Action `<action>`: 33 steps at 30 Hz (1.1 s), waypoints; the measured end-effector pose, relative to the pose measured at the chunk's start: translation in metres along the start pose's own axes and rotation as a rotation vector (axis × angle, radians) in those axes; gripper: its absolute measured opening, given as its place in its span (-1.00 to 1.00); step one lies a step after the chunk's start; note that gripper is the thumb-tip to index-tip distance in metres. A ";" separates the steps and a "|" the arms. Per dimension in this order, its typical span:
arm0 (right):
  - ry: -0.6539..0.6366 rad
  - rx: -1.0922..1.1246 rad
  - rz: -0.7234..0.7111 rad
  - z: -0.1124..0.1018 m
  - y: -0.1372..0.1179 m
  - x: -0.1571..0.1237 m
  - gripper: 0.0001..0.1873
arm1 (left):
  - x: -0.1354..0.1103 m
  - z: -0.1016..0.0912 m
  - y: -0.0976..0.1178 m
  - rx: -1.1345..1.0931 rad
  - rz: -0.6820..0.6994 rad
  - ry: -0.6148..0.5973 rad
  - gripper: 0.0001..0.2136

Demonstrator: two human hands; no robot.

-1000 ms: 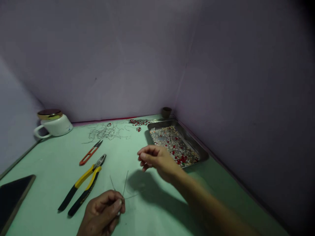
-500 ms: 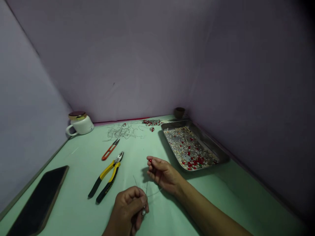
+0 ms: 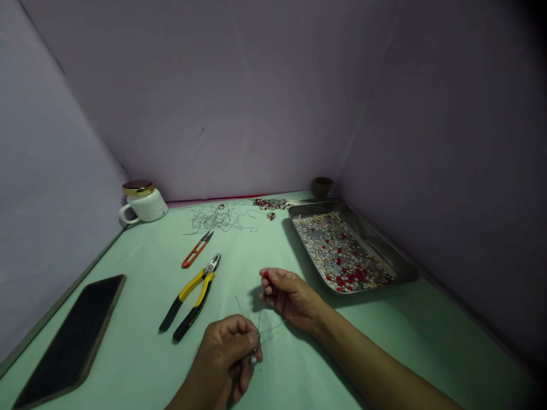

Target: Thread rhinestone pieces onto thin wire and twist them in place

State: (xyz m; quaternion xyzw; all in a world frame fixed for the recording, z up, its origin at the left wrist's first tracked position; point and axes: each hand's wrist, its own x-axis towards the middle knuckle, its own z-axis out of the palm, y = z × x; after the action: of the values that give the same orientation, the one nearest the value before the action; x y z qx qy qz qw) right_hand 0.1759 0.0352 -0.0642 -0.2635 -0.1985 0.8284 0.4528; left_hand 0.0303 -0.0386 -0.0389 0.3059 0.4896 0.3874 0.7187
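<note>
Over the green table (image 3: 128, 341), left hand (image 3: 226, 356) pinches wire (image 3: 257, 322) (thin), right hand (image 3: 290, 296) grips a red bead (image 3: 265, 275).

Plain purple-grey walls (image 3: 239, 102) close in on three sides. A pale green table (image 3: 128, 353) fills the corner. The light is dim.

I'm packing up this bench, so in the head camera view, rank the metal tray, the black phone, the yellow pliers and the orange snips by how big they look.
1. metal tray and black phone: look alike in size; the phone lies nearer the camera, so unsure.
2. yellow pliers.
3. orange snips, clearly smallest.
</note>
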 end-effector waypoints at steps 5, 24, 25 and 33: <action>-0.017 -0.037 -0.007 -0.001 0.001 0.000 -0.75 | 0.002 -0.001 0.000 0.004 -0.007 0.007 -0.81; -0.036 -0.077 -0.063 0.000 0.003 0.000 -0.78 | 0.001 -0.002 0.003 -0.024 -0.045 0.015 -0.80; -0.037 -0.078 -0.069 0.001 0.003 0.000 -0.79 | 0.001 -0.002 0.003 -0.025 -0.049 0.016 -0.80; -0.043 -0.099 -0.077 0.002 0.002 0.000 -0.79 | 0.001 -0.004 0.002 -0.012 -0.081 0.018 -0.80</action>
State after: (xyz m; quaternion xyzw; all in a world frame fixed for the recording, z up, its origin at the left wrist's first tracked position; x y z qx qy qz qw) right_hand 0.1733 0.0336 -0.0636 -0.2598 -0.2587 0.8050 0.4665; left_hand 0.0263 -0.0363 -0.0396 0.2782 0.5057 0.3637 0.7312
